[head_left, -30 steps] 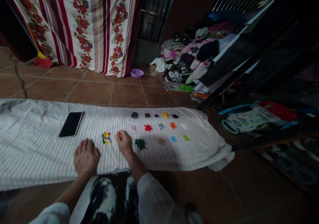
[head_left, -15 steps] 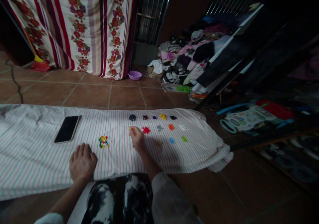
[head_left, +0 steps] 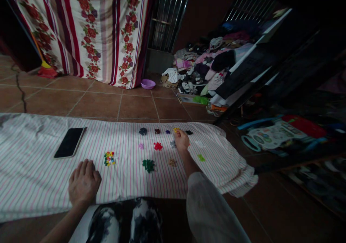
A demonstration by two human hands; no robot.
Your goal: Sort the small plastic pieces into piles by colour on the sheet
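My right hand point(head_left: 182, 140) reaches over the striped cloth point(head_left: 127, 185), thumb and fingers pinched at the yellow pile point(head_left: 175, 130). A small yellow piece seems to be in the pinch, though the pile blends with it. My left hand point(head_left: 84, 181) lies palm down with fingers stretched out, beside a mixed-colour cluster of small pieces point(head_left: 109, 158). Sorted by colour, other little piles include red pieces point(head_left: 158, 146), dark green pieces point(head_left: 148, 165), tan pieces point(head_left: 172, 162), pink pieces point(head_left: 141, 146), lime pieces point(head_left: 201, 158) and black pieces point(head_left: 189, 132). My right hand and forearm hide the orange and blue piles.
A phone point(head_left: 70, 142) lies on the cloth at left. Beyond, on the tiled floor, are a purple basin point(head_left: 147, 84), a heap of clothes point(head_left: 202, 64) and a red broom point(head_left: 47, 71). A toy panel point(head_left: 273, 133) is at right, near a shelf.
My right hand has moved right and away from me, carrying a yellow piece from near the pink pile to the yellow pile. The left hand stays flat; the view has shifted slightly.
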